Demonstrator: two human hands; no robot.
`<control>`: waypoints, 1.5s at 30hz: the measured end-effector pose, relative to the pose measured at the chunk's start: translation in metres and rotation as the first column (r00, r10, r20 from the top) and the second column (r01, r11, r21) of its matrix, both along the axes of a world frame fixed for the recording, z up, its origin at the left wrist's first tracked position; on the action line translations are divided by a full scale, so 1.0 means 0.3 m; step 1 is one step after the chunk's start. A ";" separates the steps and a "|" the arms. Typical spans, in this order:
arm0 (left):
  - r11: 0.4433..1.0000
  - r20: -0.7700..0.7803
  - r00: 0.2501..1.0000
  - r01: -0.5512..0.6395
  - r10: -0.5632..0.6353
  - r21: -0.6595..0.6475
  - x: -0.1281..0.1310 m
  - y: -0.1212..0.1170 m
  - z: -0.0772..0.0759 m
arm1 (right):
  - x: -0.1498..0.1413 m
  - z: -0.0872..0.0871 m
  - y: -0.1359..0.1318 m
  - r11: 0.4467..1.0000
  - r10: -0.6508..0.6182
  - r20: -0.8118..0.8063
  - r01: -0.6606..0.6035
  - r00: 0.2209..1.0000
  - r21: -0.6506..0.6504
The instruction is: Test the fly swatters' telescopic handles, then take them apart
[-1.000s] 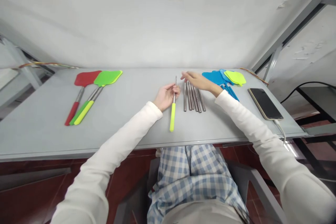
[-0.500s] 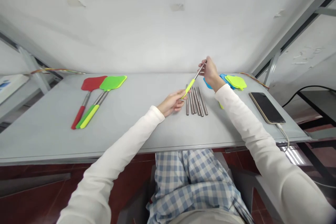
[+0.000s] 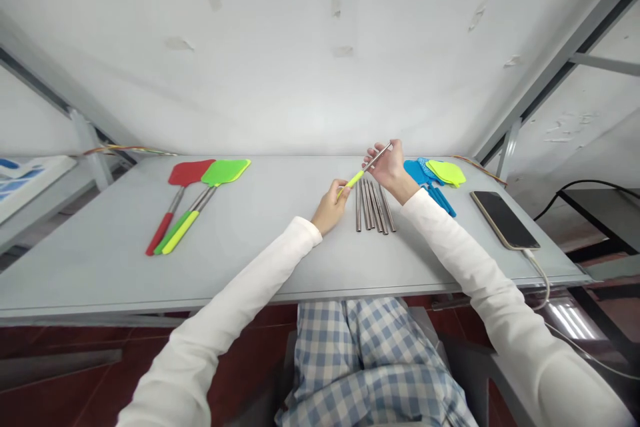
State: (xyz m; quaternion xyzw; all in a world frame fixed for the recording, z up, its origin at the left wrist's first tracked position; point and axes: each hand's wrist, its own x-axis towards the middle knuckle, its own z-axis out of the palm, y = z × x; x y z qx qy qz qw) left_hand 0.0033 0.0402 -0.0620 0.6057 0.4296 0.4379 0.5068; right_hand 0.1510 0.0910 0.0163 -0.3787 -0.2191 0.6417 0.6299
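Note:
In the head view my left hand (image 3: pixel 331 207) is closed round the yellow-green grip of a fly swatter handle (image 3: pixel 356 178), held slanting up to the right above the table. At the bare metal end of that handle is my right hand (image 3: pixel 390 167), palm turned up, fingers loosely curled under the rod and the thumb by its tip. No swatter head is on this handle. Just below my hands lie several loose metal tubes (image 3: pixel 373 210), side by side. Blue swatter heads (image 3: pixel 414 171) and yellow-green swatter heads (image 3: pixel 447 173) are piled right of my right hand.
Red (image 3: pixel 190 173) and green (image 3: pixel 225 172) fly swatters with grips lie together on the left of the grey table (image 3: pixel 270 267). Blue grips (image 3: pixel 441 201) lie near the blue heads. A phone (image 3: pixel 505 220) on a cable rests at the right. The wall stands behind.
My right hand left the space over the tubes and came to the handle's metal end. My left hand shifted from the metal rod to the yellow-green grip, and the handle was lifted and tilted right.

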 end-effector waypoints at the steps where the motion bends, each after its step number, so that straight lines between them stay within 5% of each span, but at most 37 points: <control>1: 0.991 -0.126 0.991 -0.027 0.043 0.127 -0.005 0.002 0.004 | -0.005 0.007 -0.011 1.000 -0.009 -0.007 0.009 1.000 0.006; 3: 0.941 -0.404 0.900 -0.017 0.162 0.339 -0.014 0.003 0.012 | -0.022 0.019 -0.035 0.999 -0.041 -0.025 0.042 0.999 0.020; 6: 0.938 -0.675 0.709 0.056 0.204 0.343 -0.022 -0.007 0.023 | -0.061 0.030 -0.062 0.995 -0.083 -0.064 0.086 0.994 0.042; 8: 0.948 -0.701 0.693 0.081 0.168 0.307 -0.018 -0.019 0.035 | -0.081 0.033 -0.063 0.990 -0.112 -0.075 0.117 0.991 0.072; 11: 0.975 -0.470 0.882 0.125 -0.025 0.181 -0.003 -0.038 0.065 | -0.091 0.024 -0.039 0.990 -0.097 -0.066 0.103 0.993 0.092; 13: 0.978 -0.171 0.963 0.207 -0.211 -0.038 0.002 -0.053 0.089 | -0.082 0.016 -0.013 0.997 -0.047 -0.075 0.051 0.996 0.059; 17: 0.783 0.432 0.829 0.517 -0.355 -0.346 -0.050 -0.114 0.117 | -0.014 0.036 0.051 0.998 0.011 -0.129 -0.003 0.992 0.059; 20: 0.697 0.598 0.739 0.604 -0.310 -0.386 -0.137 -0.176 0.108 | 0.054 0.071 0.095 0.993 -0.071 -0.133 0.082 0.989 0.082; 25: 0.873 0.462 0.886 0.263 -0.049 -0.412 -0.231 -0.193 0.094 | -0.012 0.007 0.081 0.997 0.076 0.125 -0.079 0.989 0.023; 26: 0.901 0.420 0.908 0.182 0.000 -0.394 -0.236 -0.184 0.097 | -0.049 -0.023 0.065 0.987 0.156 0.309 -0.160 0.938 -0.015; 28: 0.938 0.344 0.936 0.059 0.066 -0.340 -0.239 -0.169 0.103 | -0.114 -0.084 0.031 0.964 0.238 0.703 -0.251 0.671 -0.087; 33: 0.959 0.177 0.975 -0.084 0.136 -0.271 -0.245 -0.167 0.100 | -0.153 -0.181 -0.016 0.976 0.143 0.919 -0.207 0.368 -0.069; 38: 0.964 0.059 0.993 -0.088 0.105 -0.249 -0.233 -0.159 0.066 | -0.132 -0.232 -0.050 0.969 -0.130 0.918 -0.245 -0.375 0.038; 41: 0.973 -0.022 0.998 -0.069 0.066 -0.220 -0.218 -0.139 0.048 | -0.112 -0.234 -0.079 0.954 -0.211 0.875 -0.287 -0.435 0.087; 45: 0.995 -0.187 0.981 0.037 -0.055 -0.098 -0.185 -0.098 0.054 | -0.071 -0.202 -0.119 0.904 -0.215 0.960 -0.408 -0.181 0.125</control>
